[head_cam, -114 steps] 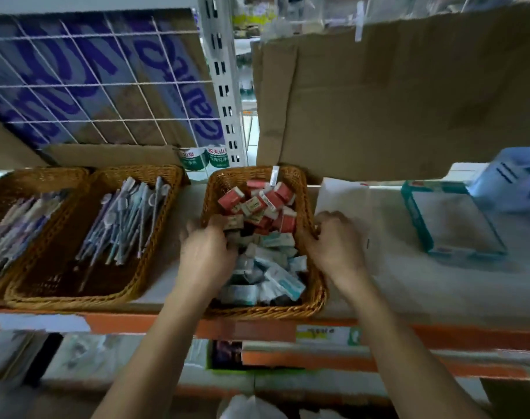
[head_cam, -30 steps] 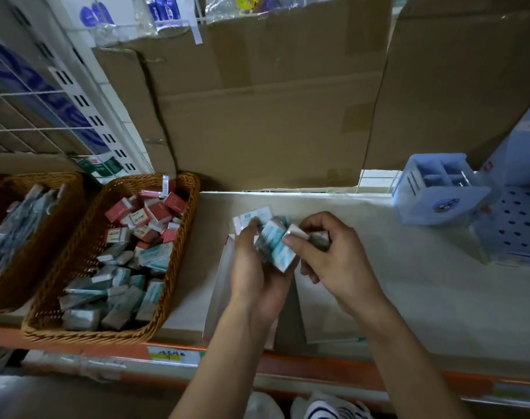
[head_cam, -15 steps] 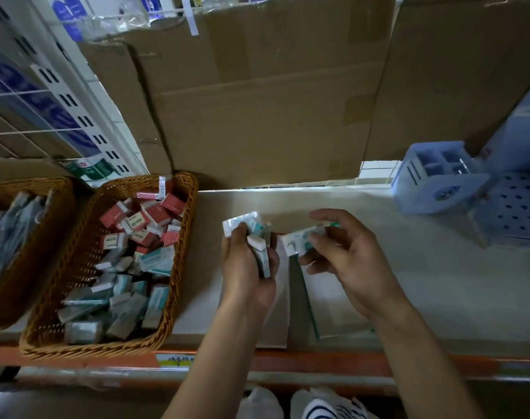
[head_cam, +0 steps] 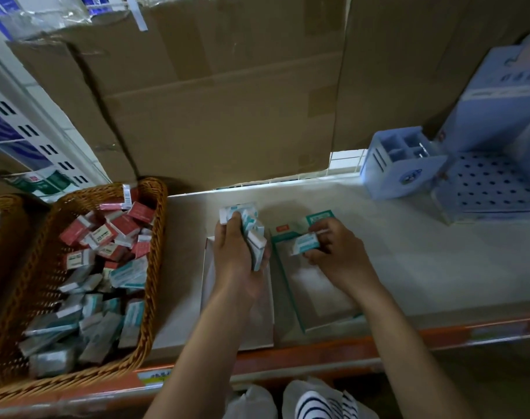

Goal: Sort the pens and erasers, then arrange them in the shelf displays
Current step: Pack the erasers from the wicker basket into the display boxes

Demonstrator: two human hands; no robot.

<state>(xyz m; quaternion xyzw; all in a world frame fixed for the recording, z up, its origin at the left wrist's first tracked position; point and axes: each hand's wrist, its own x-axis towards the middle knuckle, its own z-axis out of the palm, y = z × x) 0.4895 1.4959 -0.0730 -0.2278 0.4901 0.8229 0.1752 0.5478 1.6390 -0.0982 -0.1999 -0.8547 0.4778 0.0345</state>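
One teal eraser (head_cam: 305, 244) between right fingers (head_cam: 321, 230), a stack (head_cam: 255, 238) within left fingers (head_cam: 232, 222)

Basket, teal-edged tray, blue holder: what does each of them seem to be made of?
Basket: woven wicker or rattan, brown with a slight sheen; braided strands show along the rim. Teal-edged tray: probably thin printed cardboard, matte white inside, folded walls. Blue holder: pale blue, flat panels with cut slots; card or plastic, cannot tell.

far-l basket (head_cam: 6, 202) partly off-frame
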